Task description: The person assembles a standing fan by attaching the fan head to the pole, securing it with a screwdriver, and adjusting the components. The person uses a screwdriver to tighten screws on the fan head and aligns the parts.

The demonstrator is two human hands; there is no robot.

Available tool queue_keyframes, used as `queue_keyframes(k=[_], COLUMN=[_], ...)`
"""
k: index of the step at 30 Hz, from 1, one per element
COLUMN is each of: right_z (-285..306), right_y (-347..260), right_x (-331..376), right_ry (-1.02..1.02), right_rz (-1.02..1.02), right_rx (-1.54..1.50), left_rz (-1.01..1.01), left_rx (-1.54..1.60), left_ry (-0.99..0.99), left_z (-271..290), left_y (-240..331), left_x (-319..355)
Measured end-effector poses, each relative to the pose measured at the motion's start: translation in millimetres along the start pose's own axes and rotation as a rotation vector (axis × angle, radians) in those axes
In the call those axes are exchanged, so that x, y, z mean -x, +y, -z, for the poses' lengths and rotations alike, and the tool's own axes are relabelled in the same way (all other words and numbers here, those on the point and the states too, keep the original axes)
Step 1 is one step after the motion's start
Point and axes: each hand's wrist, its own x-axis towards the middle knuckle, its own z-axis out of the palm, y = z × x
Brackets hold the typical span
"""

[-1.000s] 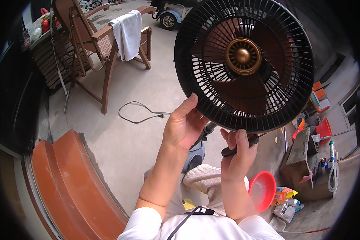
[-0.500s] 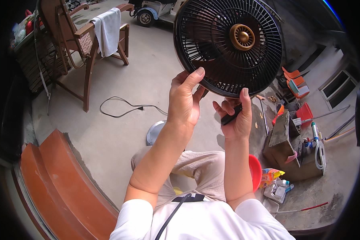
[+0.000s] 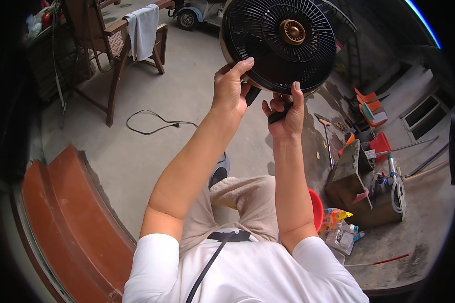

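Both arms reach out and hold up a round black fan head (image 3: 268,55) with a gold centre cap and a radial grille. Its upper edge is cut off by the top of the view. My left hand (image 3: 229,88) grips the lower left rim, thumb on the grille's front and fingers behind. At the lower right edge, my right hand (image 3: 287,113) presses its thumb to the rim while its fingers curl around a dark part below the fan. What lies behind the fan head is hidden.
A wooden chair (image 3: 117,55) with a light towel (image 3: 142,33) stands at far left. A black cable with a plug (image 3: 156,126) lies on the concrete. Brown steps (image 3: 81,217) rise at near left. On the right are a concrete basin (image 3: 346,171), a red bucket (image 3: 380,143) and a red tub (image 3: 316,209).
Both hands have raised the fan farther up and slightly left in view. The grip looks the same. A shoe now shows beside my left forearm.
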Motion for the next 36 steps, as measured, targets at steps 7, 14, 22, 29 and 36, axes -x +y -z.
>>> queue_keyframes(k=[7,14,22,29,36], right_z=[2,1,-9,-21,-21], right_y=[18,32,41,36,29], right_x=[8,11,13,24,28], right_ry=[-0.033,-0.056,0.002,0.031,0.023], right_rz=[0.062,0.161,0.174,0.173,0.147], right_rx=[-0.035,0.004,-0.066,-0.149,-0.176], left_rz=[0.036,0.100,0.069,0.103,0.086], left_rx=[-0.058,0.051,0.119,0.064,0.033], left_ry=[0.010,0.037,-0.084,-0.075,-0.050], left_z=[9,28,33,35,34], left_y=[-1,-7,-2,1,3], left_x=[17,10,5,6,15])
